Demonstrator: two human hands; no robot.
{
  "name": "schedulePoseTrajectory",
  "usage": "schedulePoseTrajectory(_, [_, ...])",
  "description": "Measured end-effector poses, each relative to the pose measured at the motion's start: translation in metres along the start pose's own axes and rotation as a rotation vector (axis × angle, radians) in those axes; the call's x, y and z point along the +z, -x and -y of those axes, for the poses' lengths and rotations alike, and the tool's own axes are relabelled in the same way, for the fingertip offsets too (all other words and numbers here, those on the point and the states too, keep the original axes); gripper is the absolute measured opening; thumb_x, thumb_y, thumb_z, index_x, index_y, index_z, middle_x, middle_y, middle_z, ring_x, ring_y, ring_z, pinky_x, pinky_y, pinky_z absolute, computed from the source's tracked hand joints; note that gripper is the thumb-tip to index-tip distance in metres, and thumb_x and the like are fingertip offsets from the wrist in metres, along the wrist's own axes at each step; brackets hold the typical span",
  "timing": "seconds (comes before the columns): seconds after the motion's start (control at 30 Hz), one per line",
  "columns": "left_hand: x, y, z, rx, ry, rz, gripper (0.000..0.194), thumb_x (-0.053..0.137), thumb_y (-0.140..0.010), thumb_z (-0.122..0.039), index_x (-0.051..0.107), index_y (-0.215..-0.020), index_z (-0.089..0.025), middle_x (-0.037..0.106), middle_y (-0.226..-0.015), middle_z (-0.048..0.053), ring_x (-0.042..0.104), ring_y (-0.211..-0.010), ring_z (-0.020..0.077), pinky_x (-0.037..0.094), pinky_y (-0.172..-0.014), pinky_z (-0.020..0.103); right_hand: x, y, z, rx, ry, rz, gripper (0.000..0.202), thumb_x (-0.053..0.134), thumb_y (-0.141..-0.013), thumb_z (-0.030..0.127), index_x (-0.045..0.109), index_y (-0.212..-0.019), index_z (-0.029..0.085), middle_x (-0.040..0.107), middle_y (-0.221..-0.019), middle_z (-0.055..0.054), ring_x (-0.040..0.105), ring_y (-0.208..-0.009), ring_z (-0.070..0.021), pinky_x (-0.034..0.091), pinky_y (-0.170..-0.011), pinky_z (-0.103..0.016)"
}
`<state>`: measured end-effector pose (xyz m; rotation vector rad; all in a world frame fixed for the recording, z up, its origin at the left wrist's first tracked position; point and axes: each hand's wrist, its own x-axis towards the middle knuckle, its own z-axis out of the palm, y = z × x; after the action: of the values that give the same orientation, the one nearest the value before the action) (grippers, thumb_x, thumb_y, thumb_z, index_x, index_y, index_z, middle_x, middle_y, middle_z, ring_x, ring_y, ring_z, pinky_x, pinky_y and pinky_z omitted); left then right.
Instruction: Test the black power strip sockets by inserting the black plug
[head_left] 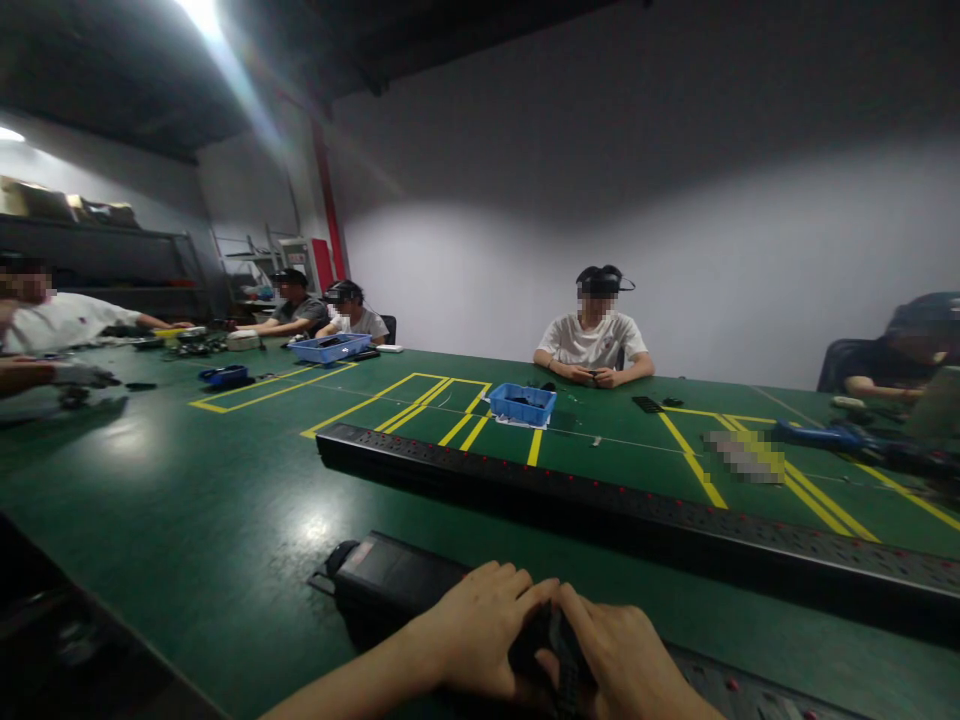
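Note:
At the bottom of the view, my left hand (pixel 484 625) and my right hand (pixel 626 645) meet with fingertips together. Both are closed around a black cable (pixel 564 655) with a ribbed section; the palms hide much of it. Beneath and behind my hands lies a long black power strip (pixel 405 572), its left end showing a dark round fitting and a flat metal tab. Its right part, with red spots, emerges beyond my right hand. Farther out, a second long black power strip (pixel 525 480) with a row of red dots runs across the green table (pixel 187 540).
A blue bin (pixel 525 405) with dark items stands mid-table, and another blue bin (pixel 330 348) is farther left. Yellow tape lines mark the tabletop. A person (pixel 596 335) sits opposite; others sit left and right. Blue-and-black tools (pixel 847 440) lie at right.

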<state>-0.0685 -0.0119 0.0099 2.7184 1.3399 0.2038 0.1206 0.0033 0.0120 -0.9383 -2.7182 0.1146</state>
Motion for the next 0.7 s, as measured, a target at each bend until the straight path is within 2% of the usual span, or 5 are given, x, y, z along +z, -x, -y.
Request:
schedulePoseTrajectory(0.17, [-0.0037,0.0005,-0.0029,0.019,-0.019,-0.021,0.074,0.057,-0.063,-0.06,0.035,-0.123,-0.022,0.055,-0.1,0.006,0.052,-0.089,0.0261,0.039,-0.079,0.037,-0.0091,0.0031,0.0065,0.017,0.0,-0.005,0.021,0.046,-0.081,0.027,0.041,-0.099,0.019,0.063,-0.084,-0.003,0.06,-0.07,-0.0168,0.036,-0.057,-0.024])
schedulePoseTrajectory(0.37, [-0.0031,0.0031,-0.0036,0.015,-0.015,-0.038,0.072,0.061,-0.064,-0.051,0.034,-0.124,-0.022,0.054,-0.099,0.006,0.052,-0.088,0.0254,0.039,-0.078,0.036,-0.0079,0.0027,0.0047,0.021,0.011,0.011,0.02,0.044,-0.082,0.03,0.041,-0.099,0.019,0.063,-0.086,-0.004,0.059,-0.07,-0.0165,0.034,-0.056,-0.024])
schedulePoseTrajectory(0.7, [-0.0025,0.0016,-0.0038,0.011,0.025,-0.046,0.07,0.061,-0.063,-0.046,0.035,-0.123,-0.022,0.055,-0.1,0.004,0.052,-0.088,0.0247,0.039,-0.078,0.036,-0.0117,0.0025,0.0057,0.037,-0.004,0.062,0.026,0.045,-0.081,0.033,0.042,-0.103,0.019,0.063,-0.09,-0.004,0.059,-0.073,-0.0177,0.036,-0.058,-0.025])
